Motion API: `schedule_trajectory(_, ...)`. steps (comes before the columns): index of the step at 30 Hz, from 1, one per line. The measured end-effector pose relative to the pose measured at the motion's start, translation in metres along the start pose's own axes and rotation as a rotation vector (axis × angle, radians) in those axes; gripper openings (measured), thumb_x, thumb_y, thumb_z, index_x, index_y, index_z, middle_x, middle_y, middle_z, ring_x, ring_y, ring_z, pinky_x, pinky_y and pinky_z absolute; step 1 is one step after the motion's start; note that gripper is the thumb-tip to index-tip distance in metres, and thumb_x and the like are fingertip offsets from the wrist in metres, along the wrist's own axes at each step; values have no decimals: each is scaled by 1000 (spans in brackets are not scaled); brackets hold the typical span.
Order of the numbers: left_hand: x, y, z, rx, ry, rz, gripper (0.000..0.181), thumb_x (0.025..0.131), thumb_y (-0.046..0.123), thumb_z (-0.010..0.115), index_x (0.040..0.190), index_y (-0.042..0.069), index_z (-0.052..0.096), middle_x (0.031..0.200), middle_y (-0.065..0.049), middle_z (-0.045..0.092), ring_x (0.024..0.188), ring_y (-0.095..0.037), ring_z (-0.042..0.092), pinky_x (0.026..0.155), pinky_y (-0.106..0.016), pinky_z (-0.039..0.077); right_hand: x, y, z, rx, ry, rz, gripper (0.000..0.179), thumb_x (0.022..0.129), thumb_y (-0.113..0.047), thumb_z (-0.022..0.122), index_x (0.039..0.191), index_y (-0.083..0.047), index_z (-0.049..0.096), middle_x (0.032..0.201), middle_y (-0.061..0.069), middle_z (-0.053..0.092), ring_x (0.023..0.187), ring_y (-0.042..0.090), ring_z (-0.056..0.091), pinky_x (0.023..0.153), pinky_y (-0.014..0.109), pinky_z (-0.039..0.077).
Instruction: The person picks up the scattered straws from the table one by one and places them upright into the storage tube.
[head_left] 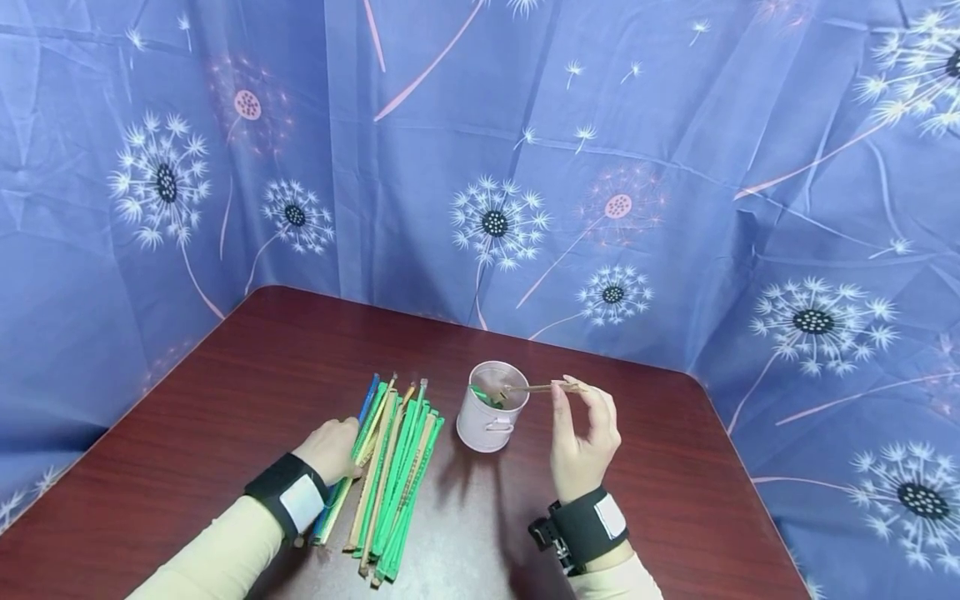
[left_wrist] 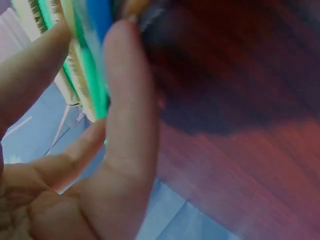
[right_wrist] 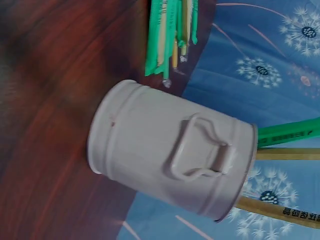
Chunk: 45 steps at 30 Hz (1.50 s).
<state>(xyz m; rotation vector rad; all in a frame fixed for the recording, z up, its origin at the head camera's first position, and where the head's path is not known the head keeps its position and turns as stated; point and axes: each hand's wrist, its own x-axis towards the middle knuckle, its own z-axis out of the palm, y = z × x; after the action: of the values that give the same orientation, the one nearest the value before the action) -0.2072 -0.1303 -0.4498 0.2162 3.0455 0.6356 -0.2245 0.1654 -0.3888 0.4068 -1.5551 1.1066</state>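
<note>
Paper-wrapped straws (head_left: 405, 467), mostly green and tan with a blue one at the left, lie in a pile on the table. At the pile's left edge my left hand (head_left: 333, 450) grips some of them; in the left wrist view its thumb (left_wrist: 131, 100) lies against the blue one. To the right stands an upright pale metal cup (head_left: 474, 429) with a small side handle (right_wrist: 200, 150). My right hand (head_left: 585, 437) pinches a tan wrapped straw (head_left: 542, 387), whose far end is at the cup's mouth. Green and tan wrapped straws (right_wrist: 287, 134) stick out of the cup.
The dark red wooden table (head_left: 675, 500) reaches back to a blue dandelion-print curtain (head_left: 420, 183), which also hangs along the left and right sides. The cup stands between the pile and my right hand.
</note>
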Motion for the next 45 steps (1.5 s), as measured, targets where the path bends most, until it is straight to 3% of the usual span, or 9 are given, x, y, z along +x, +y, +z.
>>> schedule_trajectory(9, 1, -3, 0, -55, -20, -77, 43, 68, 8, 85, 92, -7, 54, 76, -21, 63, 71, -32, 64, 67, -48, 55, -14, 13, -2, -66, -60, 10, 18, 74, 11, 77, 91, 6, 73, 92, 18, 74, 90, 22, 66, 87, 19, 47)
schedule_trajectory(19, 0, -3, -3, -46, -8, -71, 37, 69, 13, 86, 88, -5, 59, 74, -15, 63, 69, -28, 62, 66, -47, 55, -23, 15, 2, -72, -136, -32, 19, 71, 13, 78, 88, 5, 73, 87, 17, 74, 84, 30, 64, 83, 22, 45)
schedule_trajectory(25, 2, 1, -9, -86, -1, -81, 40, 70, 10, 83, 100, -10, 65, 75, -10, 63, 71, -25, 62, 70, -47, 55, -31, 19, 4, -91, -213, -78, 22, 70, 9, 81, 90, 1, 76, 83, 11, 75, 81, 28, 64, 76, 30, 46)
schedule_trajectory(29, 2, 6, -11, -119, 22, -57, 42, 74, 9, 79, 108, -10, 67, 73, -4, 58, 70, -21, 56, 70, -44, 53, -35, 19, 5, -117, -286, -116, 21, 72, 3, 82, 91, -4, 77, 83, 6, 76, 81, 24, 65, 75, 34, 46)
schedule_trajectory(36, -1, 21, -17, -192, 84, -17, 35, 79, 7, 76, 110, -8, 67, 75, -2, 55, 68, -16, 51, 66, -38, 48, -41, 21, 4, -218, -426, -114, 14, 78, -6, 79, 92, -6, 77, 83, 6, 75, 83, 22, 64, 76, 41, 47)
schedule_trajectory(45, -4, 38, -24, -254, 195, 68, 31, 79, 6, 78, 107, -2, 68, 80, -3, 62, 70, -14, 54, 64, -36, 50, -42, 21, 5, -282, -484, -91, 17, 80, -10, 78, 96, -7, 76, 86, 6, 74, 86, 23, 62, 75, 46, 49)
